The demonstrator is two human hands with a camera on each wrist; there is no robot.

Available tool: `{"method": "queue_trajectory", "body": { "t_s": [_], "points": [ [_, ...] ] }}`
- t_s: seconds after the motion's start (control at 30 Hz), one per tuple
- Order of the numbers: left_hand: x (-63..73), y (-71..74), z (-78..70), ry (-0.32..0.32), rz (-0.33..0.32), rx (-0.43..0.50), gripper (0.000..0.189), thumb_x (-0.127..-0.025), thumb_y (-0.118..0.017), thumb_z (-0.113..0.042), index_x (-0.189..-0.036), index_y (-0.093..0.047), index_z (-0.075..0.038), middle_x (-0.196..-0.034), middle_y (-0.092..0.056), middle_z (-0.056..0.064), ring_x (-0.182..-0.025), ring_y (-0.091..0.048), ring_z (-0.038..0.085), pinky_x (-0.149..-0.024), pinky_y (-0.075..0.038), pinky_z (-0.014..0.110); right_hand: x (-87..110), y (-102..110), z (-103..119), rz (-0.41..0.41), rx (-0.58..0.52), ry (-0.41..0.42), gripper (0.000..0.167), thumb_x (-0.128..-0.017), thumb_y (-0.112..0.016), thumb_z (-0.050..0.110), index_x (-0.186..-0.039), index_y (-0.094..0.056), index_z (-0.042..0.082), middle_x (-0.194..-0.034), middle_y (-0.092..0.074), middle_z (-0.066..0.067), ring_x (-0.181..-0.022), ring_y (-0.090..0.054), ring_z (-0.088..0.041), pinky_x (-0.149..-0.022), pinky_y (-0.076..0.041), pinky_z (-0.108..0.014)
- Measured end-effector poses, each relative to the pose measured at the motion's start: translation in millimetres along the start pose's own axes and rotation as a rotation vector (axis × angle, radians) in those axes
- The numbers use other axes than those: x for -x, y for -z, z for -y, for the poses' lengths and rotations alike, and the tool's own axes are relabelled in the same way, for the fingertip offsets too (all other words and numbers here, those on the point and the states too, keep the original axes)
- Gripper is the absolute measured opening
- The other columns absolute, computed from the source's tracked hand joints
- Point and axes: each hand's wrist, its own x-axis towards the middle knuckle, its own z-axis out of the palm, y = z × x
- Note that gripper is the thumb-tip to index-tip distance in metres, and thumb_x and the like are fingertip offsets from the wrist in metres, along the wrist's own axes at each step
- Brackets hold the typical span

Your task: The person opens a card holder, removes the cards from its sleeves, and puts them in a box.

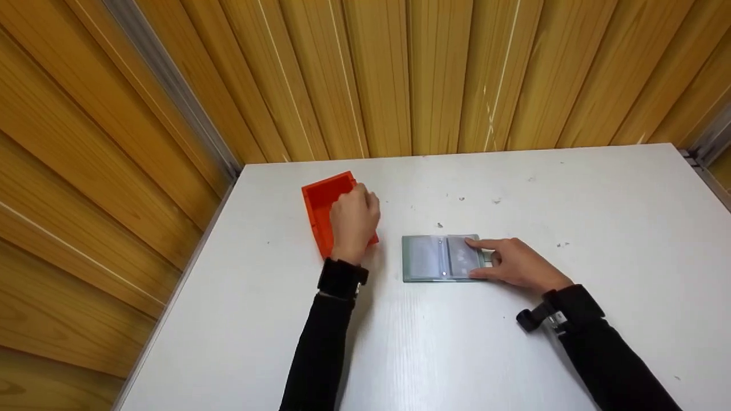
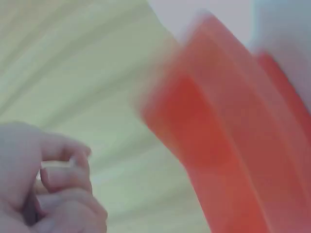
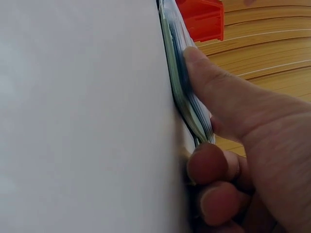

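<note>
A small card album (image 1: 424, 257) with clear sleeves and a green cover lies spread on the white table. My right hand (image 1: 522, 264) grips its right side, the thumb (image 3: 216, 82) on the sleeve pages in the right wrist view and other fingers curled by the cover's corner. To the left, my left hand (image 1: 355, 220) is over the right side of a red box (image 1: 320, 200), partly covering it. In the left wrist view its fingers (image 2: 68, 182) are curled in; I cannot tell whether something sits inside them. The red box (image 2: 228, 126) is blurred there.
The white table (image 1: 599, 217) carries several small worn marks. Wood-patterned panels (image 1: 434, 74) rise behind it and along its left side. A black band with a small camera (image 1: 531, 319) is on the right wrist, and the left wrist wears a black band (image 1: 341, 278).
</note>
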Motion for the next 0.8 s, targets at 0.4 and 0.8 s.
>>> {"method": "queue_trajectory", "body": {
  "t_s": [0.4,0.8],
  "points": [
    [52.8,-46.9,-26.6,-0.408,0.604,-0.105,0.021,-0.088,-0.083,-0.026,-0.101,-0.070,-0.016,-0.079,-0.062,-0.004,-0.077,-0.054,0.013,-0.067,-0.039,0.026,-1.4,-4.2,5.0,-0.061,-0.018,0.076,0.047,-0.084,-0.086,0.039,-0.125,-0.077,0.017,-0.074,-0.061,0.008,-0.066,-0.047,-0.008,-0.059,-0.035,-0.022],
    [50.7,-44.5,-26.2,-0.322,0.651,-0.032,0.029,-0.108,-0.052,-0.039,-0.104,-0.066,-0.014,-0.082,-0.058,-0.002,-0.086,-0.060,0.017,-0.075,-0.045,0.030,-1.6,-8.5,17.2,-0.057,-0.124,0.193,0.021,-0.101,-0.069,0.030,-0.112,-0.080,0.016,-0.077,-0.067,0.007,-0.065,-0.054,-0.005,-0.063,-0.045,-0.022]
  ]
}}
